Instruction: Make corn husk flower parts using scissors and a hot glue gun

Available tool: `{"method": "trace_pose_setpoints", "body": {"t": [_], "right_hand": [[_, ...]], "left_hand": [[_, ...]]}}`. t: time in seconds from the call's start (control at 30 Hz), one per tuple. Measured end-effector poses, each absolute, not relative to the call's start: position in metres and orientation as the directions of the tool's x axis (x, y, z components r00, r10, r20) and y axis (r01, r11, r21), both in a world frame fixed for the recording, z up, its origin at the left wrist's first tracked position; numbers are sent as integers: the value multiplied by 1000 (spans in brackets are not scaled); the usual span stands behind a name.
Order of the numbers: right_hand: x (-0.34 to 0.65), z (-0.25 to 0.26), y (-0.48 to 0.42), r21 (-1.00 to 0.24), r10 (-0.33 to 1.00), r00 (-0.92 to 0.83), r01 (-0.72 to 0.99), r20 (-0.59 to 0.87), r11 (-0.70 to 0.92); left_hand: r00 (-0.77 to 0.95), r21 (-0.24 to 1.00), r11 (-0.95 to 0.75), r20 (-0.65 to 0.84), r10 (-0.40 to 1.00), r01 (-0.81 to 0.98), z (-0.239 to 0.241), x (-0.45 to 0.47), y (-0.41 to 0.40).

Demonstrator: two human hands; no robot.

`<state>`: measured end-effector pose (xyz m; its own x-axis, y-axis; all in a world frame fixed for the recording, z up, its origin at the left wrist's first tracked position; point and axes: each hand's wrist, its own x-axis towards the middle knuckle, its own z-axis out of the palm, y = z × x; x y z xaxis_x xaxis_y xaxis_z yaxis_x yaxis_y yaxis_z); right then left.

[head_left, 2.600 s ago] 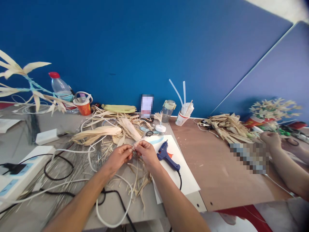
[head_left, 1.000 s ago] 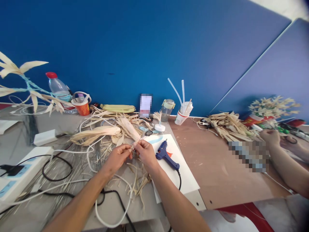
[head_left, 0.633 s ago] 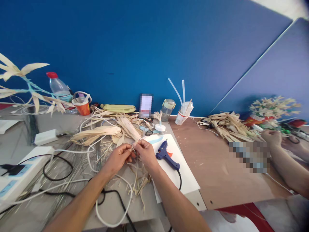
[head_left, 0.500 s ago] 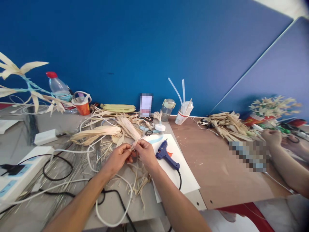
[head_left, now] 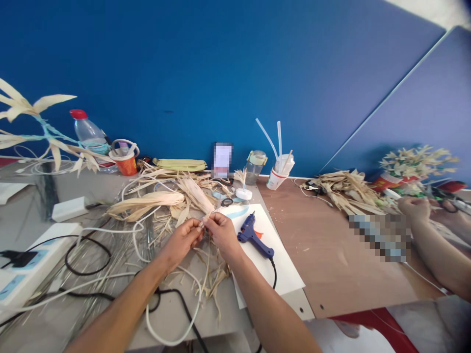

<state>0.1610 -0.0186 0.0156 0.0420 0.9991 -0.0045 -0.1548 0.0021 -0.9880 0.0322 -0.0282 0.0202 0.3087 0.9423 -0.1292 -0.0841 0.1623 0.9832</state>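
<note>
My left hand (head_left: 181,241) and my right hand (head_left: 222,232) meet over the grey table, fingertips pinched together on the narrow end of a dried corn husk piece (head_left: 196,194) that fans out away from me. Both hands are closed on it. Loose husk strips (head_left: 211,274) lie on the table under my wrists. A blue glue gun (head_left: 253,237) rests on a white sheet (head_left: 281,272) just right of my right hand, untouched.
Husk pile (head_left: 147,202), white and black cables (head_left: 88,255), a power strip (head_left: 22,274), a water bottle (head_left: 88,132) and an orange cup (head_left: 127,162) fill the left. Cups with sticks (head_left: 278,176) stand at the back. Another person's hand (head_left: 415,208) works by a husk heap (head_left: 346,189) on the right.
My hands stay pinched on the husk at the same spot, with only small finger shifts. The other person's hand at the right has barely moved.
</note>
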Motion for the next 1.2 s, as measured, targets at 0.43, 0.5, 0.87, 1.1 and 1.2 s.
{"method": "trace_pose_setpoints", "body": {"t": [0.43, 0.5, 0.87, 1.1, 1.2], "right_hand": [[162, 21, -21, -995, 1000, 28, -100, 6, 9], [162, 22, -21, -997, 999, 34, -69, 13, 15], [162, 27, -22, -995, 995, 64, 74, 74, 69], [162, 31, -25, -988, 991, 87, 130, 99, 87], [161, 30, -25, -989, 992, 83, 124, 96, 86]], "left_hand": [[282, 976, 192, -157, 947, -101, 18, 32, -25], [278, 977, 191, -158, 948, -94, 18, 32, -25], [295, 974, 199, -161, 942, -105, 19, 31, -26], [290, 975, 191, -152, 945, -110, 20, 31, -26], [284, 976, 191, -154, 946, -107, 19, 31, -26]]}}
